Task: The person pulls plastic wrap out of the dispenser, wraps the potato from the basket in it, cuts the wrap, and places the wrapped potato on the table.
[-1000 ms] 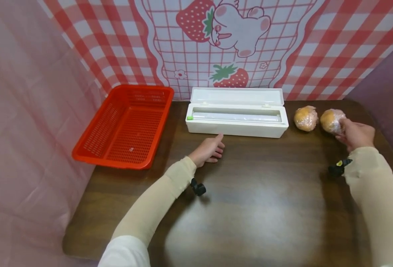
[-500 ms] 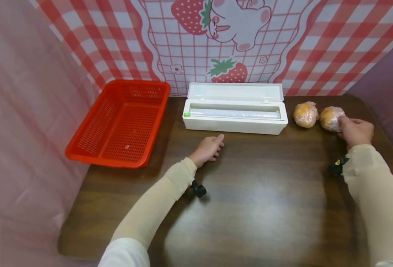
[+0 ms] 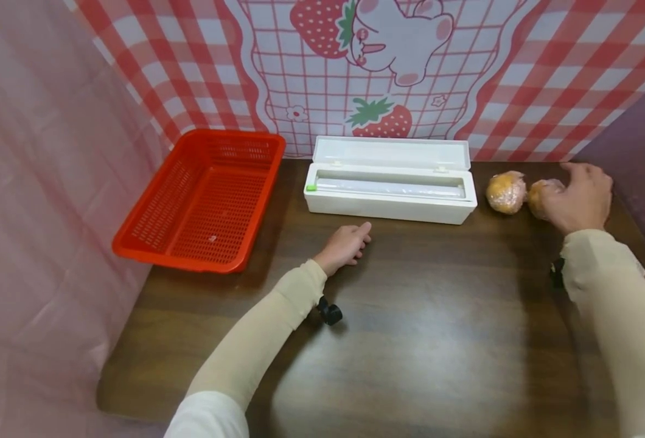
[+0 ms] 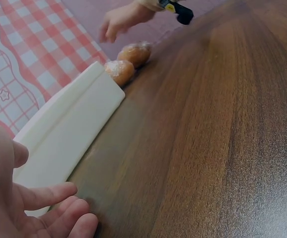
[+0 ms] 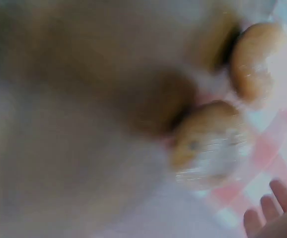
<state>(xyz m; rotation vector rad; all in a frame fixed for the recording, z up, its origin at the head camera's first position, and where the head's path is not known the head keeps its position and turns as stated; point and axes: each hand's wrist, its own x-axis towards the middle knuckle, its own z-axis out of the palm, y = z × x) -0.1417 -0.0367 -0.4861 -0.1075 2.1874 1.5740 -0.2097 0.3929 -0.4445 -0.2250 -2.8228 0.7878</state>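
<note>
Two round orange-yellow things wrapped in clear film stand side by side at the back right: the left wrapped ball [image 3: 505, 192] and the right wrapped ball [image 3: 538, 198]. My right hand [image 3: 584, 198] is by the right ball and partly hides it in the head view. The left wrist view shows this hand [image 4: 126, 22] raised apart from both balls. In the right wrist view its fingers [image 5: 282, 196] are spread and hold nothing. My left hand [image 3: 346, 246] rests at the table's middle with relaxed fingers, in front of a white cling film dispenser [image 3: 388, 210].
The dispenser's lid [image 3: 390, 153] stands up at the back, with a film roll [image 3: 390, 187] inside and a green slider [image 3: 311, 188] at its left end. A red plastic basket [image 3: 163, 260] stands at the left. Checked cloth [image 3: 207, 79] hangs behind the table [image 3: 421, 328].
My right hand has let go of the right wrapped ball and lifted off, its fingers spreading. The ball stays beside the other one. My left hand has hardly moved; the head view shifted slightly.
</note>
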